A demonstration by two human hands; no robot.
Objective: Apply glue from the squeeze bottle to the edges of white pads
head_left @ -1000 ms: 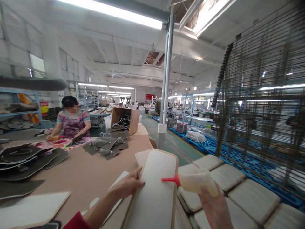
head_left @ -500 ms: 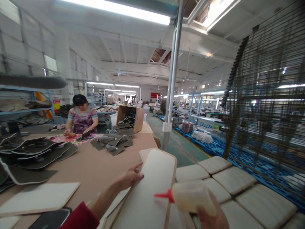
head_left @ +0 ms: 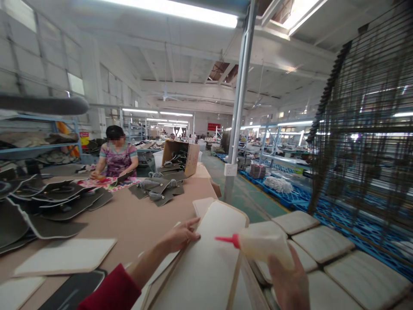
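My left hand (head_left: 180, 236) rests on the left edge of a white rectangular panel (head_left: 206, 262) with a tan rim, fingers pinched on that edge. The panel is tilted up off the brown table (head_left: 129, 219). My right hand (head_left: 288, 284) grips a translucent squeeze bottle (head_left: 264, 246) with a red nozzle (head_left: 227, 240). The nozzle points left, just above the panel's upper right part.
White padded panels (head_left: 322, 243) lie in rows at the right. Dark grey cut pieces (head_left: 48, 202) and another white panel (head_left: 64, 256) lie on the table. A person in a patterned shirt (head_left: 118, 159) works at the far end beside a cardboard box (head_left: 180, 157). A slatted rack (head_left: 371, 129) stands right.
The view has swung slightly left and up. The bottle has risen a little, its nozzle now higher over the panel. My left hand keeps its hold on the panel's edge.
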